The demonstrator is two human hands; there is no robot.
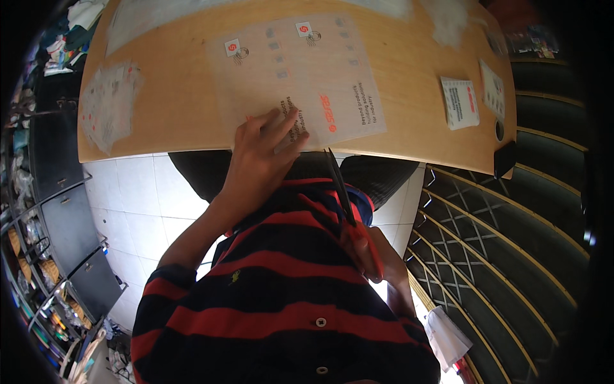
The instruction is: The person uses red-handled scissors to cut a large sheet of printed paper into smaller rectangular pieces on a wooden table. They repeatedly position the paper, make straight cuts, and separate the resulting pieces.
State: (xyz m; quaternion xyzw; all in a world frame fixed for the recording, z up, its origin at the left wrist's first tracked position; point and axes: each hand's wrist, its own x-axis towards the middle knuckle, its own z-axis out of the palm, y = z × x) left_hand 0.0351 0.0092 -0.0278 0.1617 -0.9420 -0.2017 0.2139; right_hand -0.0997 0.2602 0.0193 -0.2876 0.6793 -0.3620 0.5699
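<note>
On the wooden table (167,96), one see-through sheet (307,72) with two printed panels is laid at the near edge, pressed by the spread, ungripping left hand (261,144); it is judged light, limp and slippery, best taken by its margins. Just beside that edge, the tips of one pair of scissors (346,203) are held, its stiff red handles gripped by the right hand (385,249). Farther out, one clear pile (110,105) is seen at left, two printed pieces (460,104) at right.

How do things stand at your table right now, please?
Left hand spread on sheet. Right hand gripping scissors, tips near table edge. Left hand covers part of sheet.
</note>
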